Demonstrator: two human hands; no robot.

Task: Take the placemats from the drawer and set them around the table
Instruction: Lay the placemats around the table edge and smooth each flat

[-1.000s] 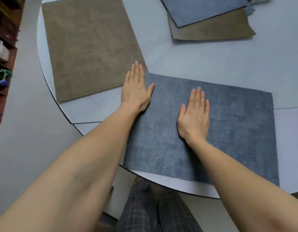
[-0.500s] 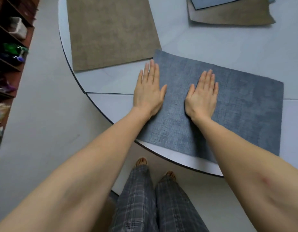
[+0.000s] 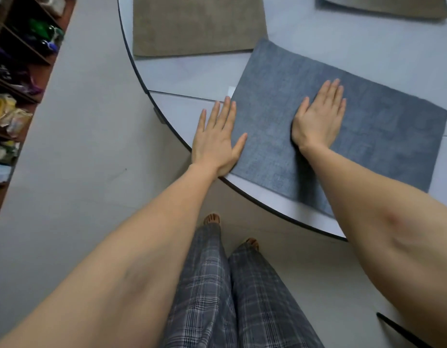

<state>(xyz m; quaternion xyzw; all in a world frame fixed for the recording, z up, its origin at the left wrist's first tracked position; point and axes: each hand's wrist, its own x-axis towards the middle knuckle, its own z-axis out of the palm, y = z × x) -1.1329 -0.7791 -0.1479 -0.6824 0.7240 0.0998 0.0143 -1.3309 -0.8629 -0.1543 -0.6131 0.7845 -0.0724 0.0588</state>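
Note:
A blue-grey placemat lies flat near the front edge of the round white table. My right hand presses flat on its left half, fingers straight. My left hand lies flat at the mat's left edge, thumb on the mat, fingers on the bare tabletop. A brown placemat lies further back to the left. Part of another brown placemat shows at the top right.
The table's dark rim curves in front of me, above my legs and feet. A wooden shelf unit with packets and bottles stands at the left across a grey floor.
The view has tilted down and left. My left hand slid back toward the table's front edge along the blue mat's left side. My right hand stays flat on the mat.

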